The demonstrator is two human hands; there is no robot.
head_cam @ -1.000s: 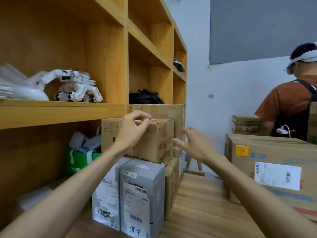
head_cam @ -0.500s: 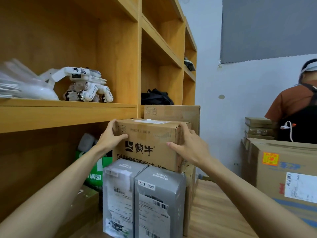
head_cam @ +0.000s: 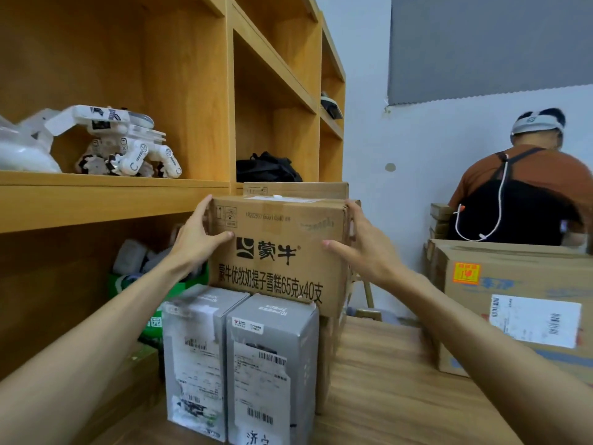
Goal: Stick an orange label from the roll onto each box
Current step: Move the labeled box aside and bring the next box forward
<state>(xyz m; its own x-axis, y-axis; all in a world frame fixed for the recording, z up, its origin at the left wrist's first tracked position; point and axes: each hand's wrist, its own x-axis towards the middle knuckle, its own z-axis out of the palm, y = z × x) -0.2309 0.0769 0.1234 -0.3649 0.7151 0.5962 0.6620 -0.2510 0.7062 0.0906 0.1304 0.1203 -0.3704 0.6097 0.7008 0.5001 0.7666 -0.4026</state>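
Note:
A brown cardboard box (head_cam: 282, 252) with black Chinese print sits on top of two grey parcels (head_cam: 237, 358). My left hand (head_cam: 199, 239) grips its left edge, thumb on the front face. On the opposite side my right hand (head_cam: 362, 248) holds the box's right edge, thumb across the front. A large cardboard box (head_cam: 513, 303) at the right carries an orange label (head_cam: 466, 273) and a white shipping label. The label roll is not in view.
A wooden shelf unit (head_cam: 128, 194) stands at the left with a white toy robot (head_cam: 125, 146) and a black bag (head_cam: 266, 168). Another cardboard box (head_cam: 298, 189) stands behind the held one. A person (head_cam: 526, 194) in an orange shirt stands at the back right. Wooden table (head_cam: 385, 396) below.
My hands moved from reaching over the box to gripping its two sides. The box turned, so its printed face now points toward me, and the view came closer.

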